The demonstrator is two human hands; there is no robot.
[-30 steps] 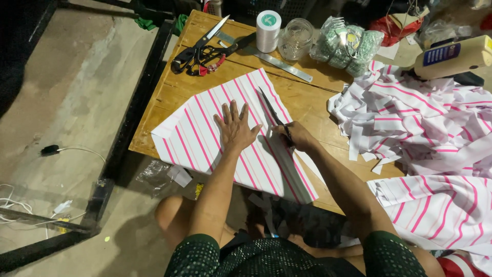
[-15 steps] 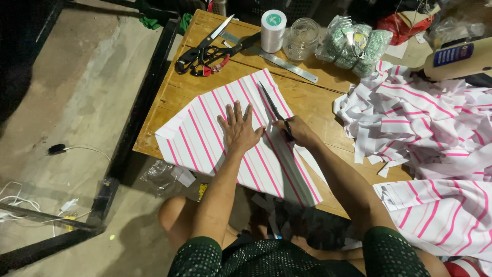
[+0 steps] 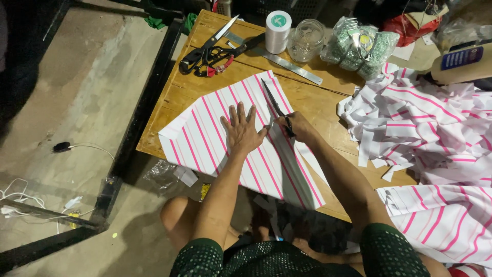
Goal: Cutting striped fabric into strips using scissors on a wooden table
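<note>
While the left hand [image 3: 241, 131] lies flat with fingers spread, pressing down the pink-striped white sheet [image 3: 205, 138], the right hand [image 3: 297, 127] is closed around the handles of a pair of scissors [image 3: 274, 105], just beside the left thumb. Blades point away from the right hand, along the sheet's far edge, and look partly parted. The sheet rests on the wooden table [image 3: 179, 90] directly under both hands, its near end overhanging the table edge toward the person's knees.

Handling, as judged: sheet looks thin, light, creasable; likely to slide on bare wood unless pinned by a flat palm close to the cut line. Best held by pressing, not pinching.

Beyond the fingertips: 2 more scissors [image 3: 210, 51], a metal ruler [image 3: 287, 64], a white thread spool [image 3: 278, 31], a glass jar [image 3: 305, 40]. Off to the right hand's outer side, a heap of striped strips [image 3: 435, 128].
</note>
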